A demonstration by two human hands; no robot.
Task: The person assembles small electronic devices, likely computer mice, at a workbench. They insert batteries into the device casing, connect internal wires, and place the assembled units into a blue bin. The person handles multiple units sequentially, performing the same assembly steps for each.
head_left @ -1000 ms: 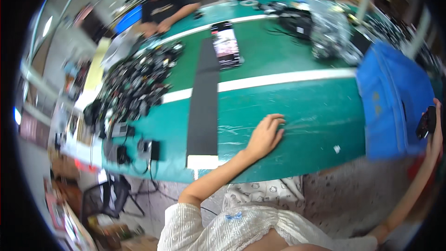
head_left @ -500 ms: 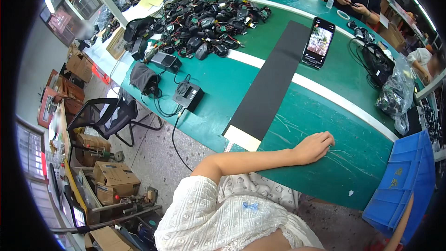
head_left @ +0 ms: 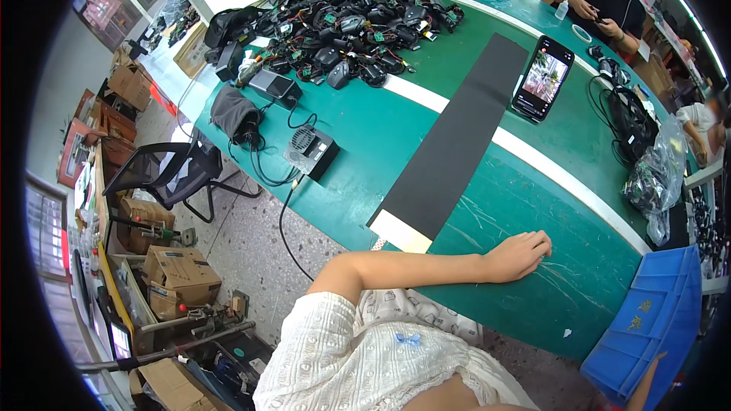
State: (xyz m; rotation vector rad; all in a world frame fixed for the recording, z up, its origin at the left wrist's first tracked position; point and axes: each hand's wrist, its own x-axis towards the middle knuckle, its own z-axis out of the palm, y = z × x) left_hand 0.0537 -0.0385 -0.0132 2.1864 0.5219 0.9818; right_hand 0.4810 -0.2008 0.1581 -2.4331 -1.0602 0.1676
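My left hand point(head_left: 519, 256) rests on the green tabletop point(head_left: 487, 301), fingers loosely curled under, and nothing shows in them. Its forearm lies along the front edge, just below a long black mat point(head_left: 457, 141) with a cream end strip point(head_left: 402, 232). At the lower right, a blue plastic crate point(head_left: 647, 304) stands tilted against the table's right end. My right arm point(head_left: 646, 388) reaches up against the crate from the lower edge. Its fingers cannot be made out. Beyond the mat, a phone point(head_left: 543, 80) with a lit screen stands propped.
A heap of black mouse-like devices point(head_left: 339, 27) with wires covers the far left. Nearer stand a black-grey box with a fan grille point(head_left: 311, 152) and cables. Bagged parts point(head_left: 659, 175) lie at right. Two people work across the table; a chair point(head_left: 164, 171) stands at left.
The blue crate has shifted down and toward me, with my right arm moving along beside it. My left hand stays in place on the table. The whole view has turned slightly.
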